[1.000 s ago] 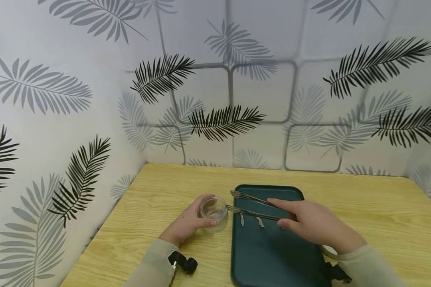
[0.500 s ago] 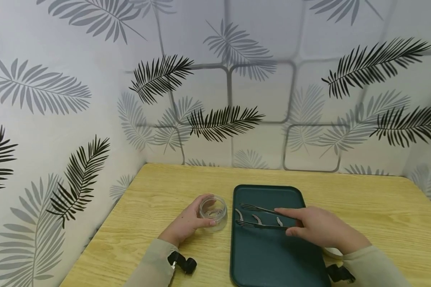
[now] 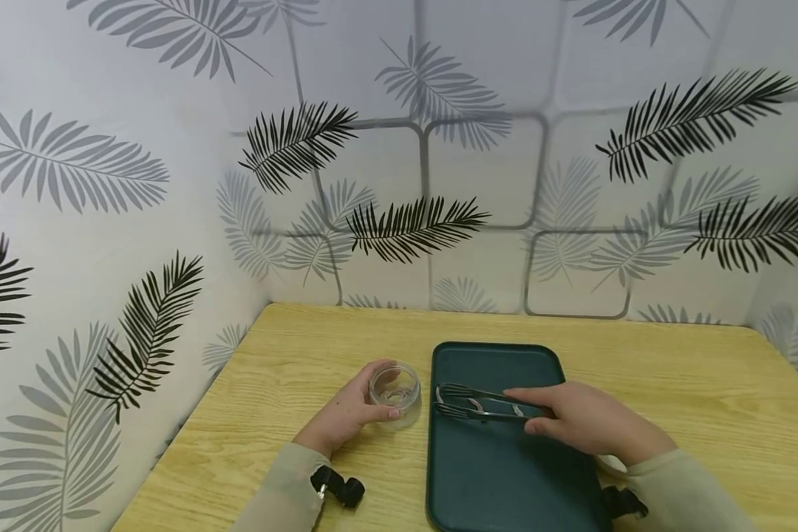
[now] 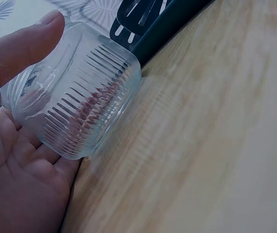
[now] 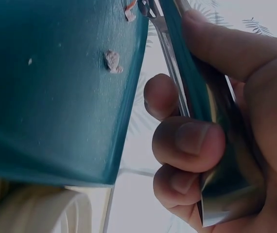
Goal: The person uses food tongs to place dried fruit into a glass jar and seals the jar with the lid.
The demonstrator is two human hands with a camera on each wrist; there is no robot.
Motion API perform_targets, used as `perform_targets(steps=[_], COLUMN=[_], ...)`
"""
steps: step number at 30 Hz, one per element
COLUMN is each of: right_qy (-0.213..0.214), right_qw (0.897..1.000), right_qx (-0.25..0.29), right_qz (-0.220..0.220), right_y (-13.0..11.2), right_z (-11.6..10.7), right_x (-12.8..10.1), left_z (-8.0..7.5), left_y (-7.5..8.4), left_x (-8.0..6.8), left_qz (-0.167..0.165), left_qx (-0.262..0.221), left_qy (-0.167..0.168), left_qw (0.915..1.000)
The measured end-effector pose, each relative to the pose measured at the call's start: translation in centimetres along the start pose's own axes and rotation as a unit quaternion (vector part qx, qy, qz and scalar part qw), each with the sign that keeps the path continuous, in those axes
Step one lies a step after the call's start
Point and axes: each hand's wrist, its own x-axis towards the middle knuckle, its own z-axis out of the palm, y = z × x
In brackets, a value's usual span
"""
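My left hand [image 3: 346,417] grips a clear ribbed glass jar [image 4: 92,97] standing on the table, thumb on one side and fingers behind it. Reddish-pale shreds [image 4: 92,109] lie at the bottom of the jar. In my right hand [image 3: 598,421] is a pair of metal tongs [image 3: 502,418] with slotted ends, held over the dark green tray [image 3: 499,473]. Their ends are spread slightly around the leftmost thin pale strip [image 3: 438,397]; whether they touch it I cannot tell. Two more strips, a middle one [image 3: 476,405] and a right one [image 3: 517,410], lie between the tongs' arms and my fingers.
A pale round dish-like object [image 5: 46,213] sits by the tray's right edge, mostly hidden under my right wrist in the head view. The wood-grain table [image 3: 332,332] meets a leaf-patterned curtain [image 3: 465,266] at the back.
The tongs have moved from beside the jar's rim back over the tray, to the right and down. Their ends have since come closer together around the leftmost strip. My left hand stays on the jar.
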Motion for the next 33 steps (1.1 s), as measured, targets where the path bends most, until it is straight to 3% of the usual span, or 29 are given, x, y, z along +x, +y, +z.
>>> perform_targets(steps=[17,33], right_qy=[0.058,0.102], right_qw=[0.995,0.992], right_qx=[-0.081,-0.064], right_qz=[-0.024,-0.021], right_y=[-0.7,-1.5], right_z=[0.3,-0.9], right_x=[-0.6,-1.1], left_z=[0.1,-0.1], left_y=[-0.1,0.0], left_x=[-0.1,0.1], left_qz=[-0.004,0.001], left_qx=[-0.007,-0.005], left_qy=[0.001,-0.001], left_qw=[1.0000,1.0000])
